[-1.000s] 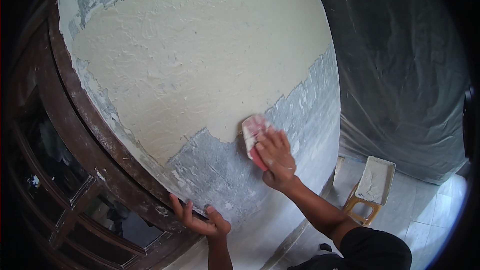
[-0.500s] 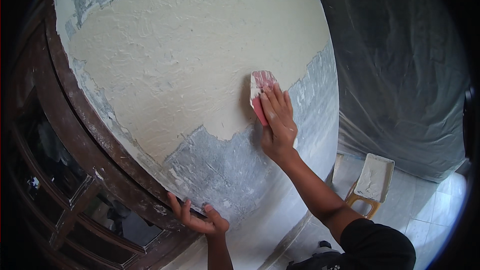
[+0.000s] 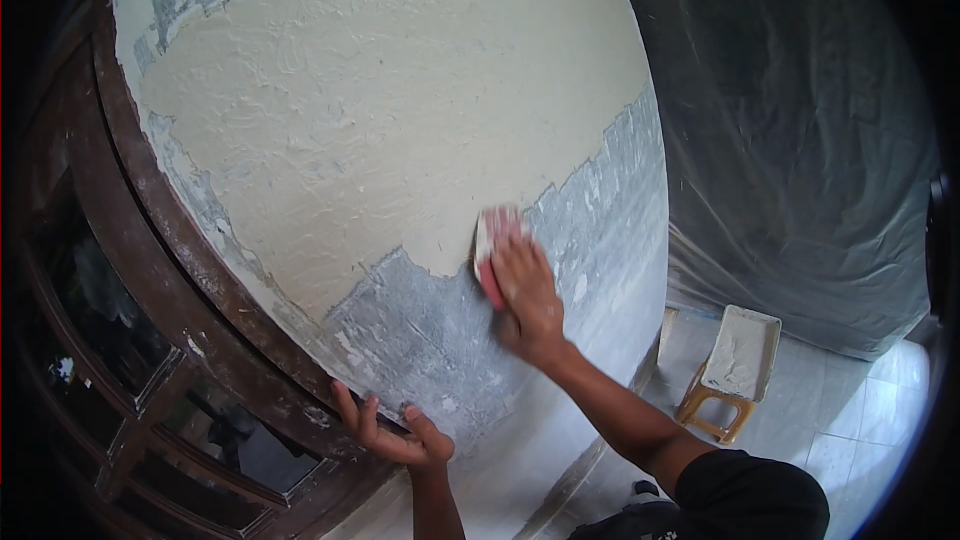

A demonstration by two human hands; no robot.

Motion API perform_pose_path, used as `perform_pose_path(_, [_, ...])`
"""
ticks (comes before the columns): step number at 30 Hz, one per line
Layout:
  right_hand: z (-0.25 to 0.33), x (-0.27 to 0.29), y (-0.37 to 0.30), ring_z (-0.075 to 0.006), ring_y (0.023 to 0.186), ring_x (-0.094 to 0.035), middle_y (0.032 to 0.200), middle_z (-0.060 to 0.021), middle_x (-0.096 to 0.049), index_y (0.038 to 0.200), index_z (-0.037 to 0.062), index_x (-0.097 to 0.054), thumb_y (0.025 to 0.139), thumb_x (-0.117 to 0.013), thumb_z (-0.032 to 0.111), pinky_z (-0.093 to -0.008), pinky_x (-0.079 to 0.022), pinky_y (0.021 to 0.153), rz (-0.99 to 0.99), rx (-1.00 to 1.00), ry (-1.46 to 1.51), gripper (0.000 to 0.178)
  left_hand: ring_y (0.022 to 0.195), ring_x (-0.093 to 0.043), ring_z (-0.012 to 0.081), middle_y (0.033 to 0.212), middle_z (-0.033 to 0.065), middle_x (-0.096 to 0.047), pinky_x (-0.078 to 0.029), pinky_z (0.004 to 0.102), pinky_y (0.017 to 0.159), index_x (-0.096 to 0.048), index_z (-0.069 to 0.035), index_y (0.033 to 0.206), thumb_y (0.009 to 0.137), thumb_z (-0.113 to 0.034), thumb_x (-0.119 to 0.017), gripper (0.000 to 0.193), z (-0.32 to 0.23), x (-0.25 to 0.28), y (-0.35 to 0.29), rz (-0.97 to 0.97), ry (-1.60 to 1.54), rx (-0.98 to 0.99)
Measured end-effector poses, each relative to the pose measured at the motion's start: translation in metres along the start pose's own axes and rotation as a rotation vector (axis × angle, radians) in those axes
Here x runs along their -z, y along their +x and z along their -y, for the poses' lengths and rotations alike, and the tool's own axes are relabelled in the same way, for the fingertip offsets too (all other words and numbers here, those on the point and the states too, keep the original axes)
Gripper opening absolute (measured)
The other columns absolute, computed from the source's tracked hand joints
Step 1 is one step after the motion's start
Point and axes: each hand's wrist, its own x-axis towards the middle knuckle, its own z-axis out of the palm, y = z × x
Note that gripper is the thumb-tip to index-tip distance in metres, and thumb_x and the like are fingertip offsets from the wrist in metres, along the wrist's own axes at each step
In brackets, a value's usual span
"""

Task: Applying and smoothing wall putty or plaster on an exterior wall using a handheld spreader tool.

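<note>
Window frame [image 3: 150, 270]: dark brown wood with glass panes, curving along the left edge of the wall, far left of the scene.
Wall [image 3: 420, 340]: grey and patchy where bare, bulging through the fisheye view, taken here as the landmark.
Plaster coat [image 3: 380, 120]: cream, rough-textured, covering most of the upper wall; ragged lower border running from lower left up toward the right.
Left hand [image 3: 395, 435]: at the wall's lower left edge, where wall meets window frame; fingers [image 3: 345, 410] hooked around that edge, curled and gripping it, holding no tool.
Trowel [image 3: 490, 250]: small, red-and-pale, pressed flat against the wall right at the lower border of the plaster coat, right of centre.
Right hand [image 3: 525, 295]: laid over the trowel, fingers spread and pressing it onto the wall, grasping the trowel from behind; forearm stretching down and right to a black sleeve [image 3: 750, 495].
Plastic sheet [image 3: 800, 140]: grey, translucent, draped right of the wall, hanging down to the floor.
Stool [image 3: 715, 410]: yellow-brown, low, standing on the tiled floor [image 3: 860, 430] right of the wall's base, just before the sheet.
Tray [image 3: 742, 352]: white, rectangular, smeared with plaster, resting on top of the stool.
</note>
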Motion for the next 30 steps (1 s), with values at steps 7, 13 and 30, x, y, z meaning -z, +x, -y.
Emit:
perform_pose_path(7, [0.030, 0.008, 0.016, -0.0420, 0.138, -0.048, 0.137, -0.0251, -0.059, 0.130, -0.0050, -0.061, 0.076, -0.062, -0.010, -0.0559, -0.026, 0.119, -0.131, 0.068, 0.029, 0.054, 0.145, -0.030, 0.0471, 0.155, 0.0351, -0.026, -0.022, 0.0598, 0.117, -0.040, 0.001, 0.129, 0.100, -0.022, -0.049, 0.038, 0.003, 0.009, 0.000, 0.022, 0.047, -0.023])
perform_pose_path(13, [0.040, -0.010, -0.031, -0.0407, 0.137, -0.049, 0.138, -0.0224, -0.060, 0.131, -0.0054, -0.061, 0.080, -0.059, -0.008, -0.0581, -0.025, 0.119, 0.106, 0.075, 0.158, 0.051, 0.145, -0.026, 0.0505, 0.154, 0.0350, -0.029, -0.019, 0.0637, 0.116, -0.037, 0.000, 0.131, 0.095, -0.020, -0.051, 0.043, 0.004, 0.006, -0.004, -0.006, 0.002, -0.016])
perform_pose_path(30, [-0.017, 0.189, -0.093, -0.0311, 0.133, -0.057, 0.132, -0.0111, -0.067, 0.124, 0.0068, -0.070, 0.078, -0.061, -0.012, -0.0496, -0.034, 0.116, 0.265, -0.205, -0.206, 0.050, 0.087, -0.056, 0.0201, 0.092, 0.0125, -0.060, -0.043, 0.0350, 0.083, -0.056, 0.001, 0.097, 0.103, -0.035, -0.043, 0.038, -0.178, -0.129, -0.073, 0.592, -1.030, 0.697])
